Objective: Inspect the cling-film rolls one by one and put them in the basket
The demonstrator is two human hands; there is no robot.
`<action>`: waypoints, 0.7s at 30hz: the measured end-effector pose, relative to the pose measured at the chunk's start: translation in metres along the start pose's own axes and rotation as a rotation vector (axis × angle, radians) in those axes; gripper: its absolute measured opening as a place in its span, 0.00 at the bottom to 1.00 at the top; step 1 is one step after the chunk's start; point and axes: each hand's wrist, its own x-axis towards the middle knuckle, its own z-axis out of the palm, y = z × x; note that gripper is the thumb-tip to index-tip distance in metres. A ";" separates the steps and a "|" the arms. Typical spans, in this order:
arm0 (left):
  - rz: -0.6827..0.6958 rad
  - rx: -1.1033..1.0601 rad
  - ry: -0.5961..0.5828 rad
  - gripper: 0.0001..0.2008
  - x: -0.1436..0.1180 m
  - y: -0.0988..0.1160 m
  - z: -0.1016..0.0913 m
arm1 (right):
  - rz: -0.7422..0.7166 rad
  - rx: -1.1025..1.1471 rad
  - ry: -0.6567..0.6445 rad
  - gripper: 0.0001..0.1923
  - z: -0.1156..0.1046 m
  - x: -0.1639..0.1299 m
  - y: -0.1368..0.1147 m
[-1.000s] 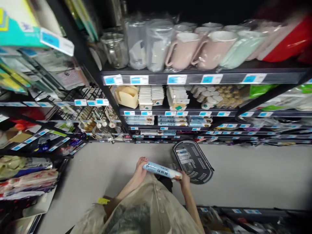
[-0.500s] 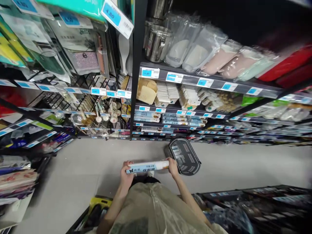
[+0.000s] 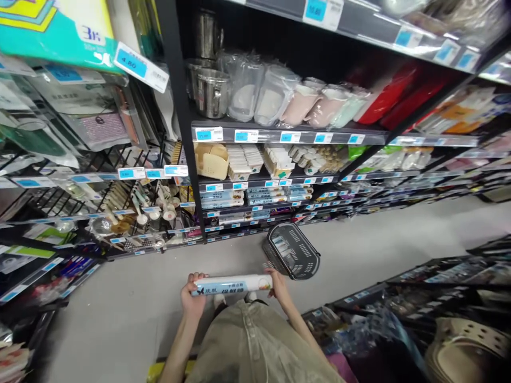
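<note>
Holding a boxed roll of cling film (image 3: 232, 284) level between both hands, low in front of the body.

The roll is gripped at its two ends: the left hand (image 3: 192, 298) is curled around the left end, fingers wrapped over the top edge, while the right hand (image 3: 279, 284) is closed on the right end with fingers folded about it. Both forearms are bent inward from the lower edge of the view. The roll is kept horizontal above the grey floor (image 3: 131, 308), near a black shopping basket (image 3: 293, 250) set below the shelves (image 3: 291, 137).
</note>
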 end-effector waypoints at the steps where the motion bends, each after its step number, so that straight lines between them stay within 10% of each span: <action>1: -0.004 0.005 0.009 0.14 -0.001 -0.001 0.000 | 0.018 0.021 -0.008 0.29 -0.002 -0.001 0.004; 5: -0.027 0.006 0.028 0.15 -0.007 -0.015 0.018 | -0.021 0.067 -0.027 0.25 -0.026 0.002 -0.004; 15: 0.032 -0.151 -0.180 0.17 -0.049 -0.086 0.100 | -0.707 0.350 0.155 0.12 -0.132 -0.024 -0.098; 21: 0.057 -0.136 -0.253 0.17 -0.060 -0.144 0.119 | -0.827 0.345 0.195 0.12 -0.200 -0.010 -0.101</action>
